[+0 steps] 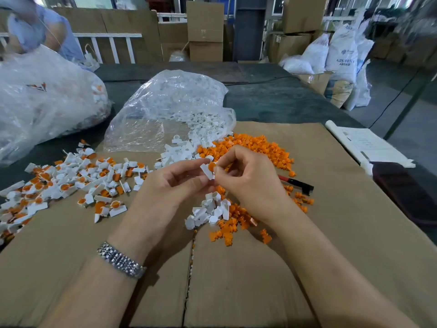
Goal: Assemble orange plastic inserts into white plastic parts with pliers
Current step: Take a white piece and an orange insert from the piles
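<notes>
My left hand pinches a small white plastic part above the cardboard. My right hand pinches an orange insert right against that part's top end. Loose orange inserts lie in a heap behind my hands, and a smaller heap lies under them. Loose white parts sit below my hands. The pliers, with a red and black handle, lie on the cardboard right of my right hand, untouched.
Assembled white-and-orange pieces are spread at the left. A clear bag of white parts lies behind, a larger bag at far left. White papers and a dark object lie at the right. A cardboard sheet covers the table.
</notes>
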